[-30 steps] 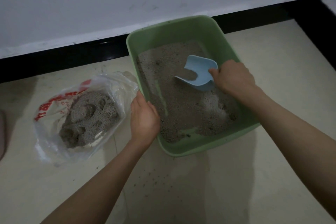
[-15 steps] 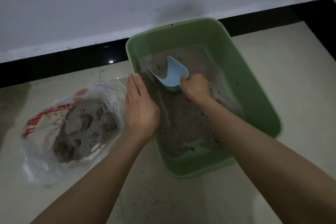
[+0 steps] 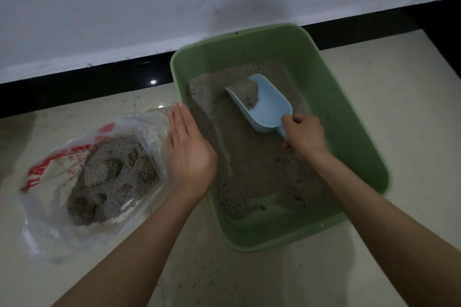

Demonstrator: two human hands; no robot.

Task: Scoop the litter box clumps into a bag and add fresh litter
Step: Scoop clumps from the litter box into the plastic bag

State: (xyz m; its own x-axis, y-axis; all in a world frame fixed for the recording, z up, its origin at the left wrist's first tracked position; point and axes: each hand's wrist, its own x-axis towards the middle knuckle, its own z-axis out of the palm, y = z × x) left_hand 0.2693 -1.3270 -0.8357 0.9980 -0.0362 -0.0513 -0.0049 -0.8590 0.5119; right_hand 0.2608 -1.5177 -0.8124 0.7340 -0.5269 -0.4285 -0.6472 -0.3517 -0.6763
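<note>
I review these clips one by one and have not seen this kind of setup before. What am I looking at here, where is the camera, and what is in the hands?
There is no machine here: a person works with two bare hands, and the one camera sits on their head, looking forward and down, so both forearms reach in from the bottom. On the tiled floor, by a white wall, stands a green litter box holding grey litter. The right hand grips the handle of a pale blue scoop, which lies in the box with some litter in its front end. The left hand is flat, fingers straight, at the box's left rim. To its left lies a clear plastic bag with red print, already holding a heap of litter.
</note>
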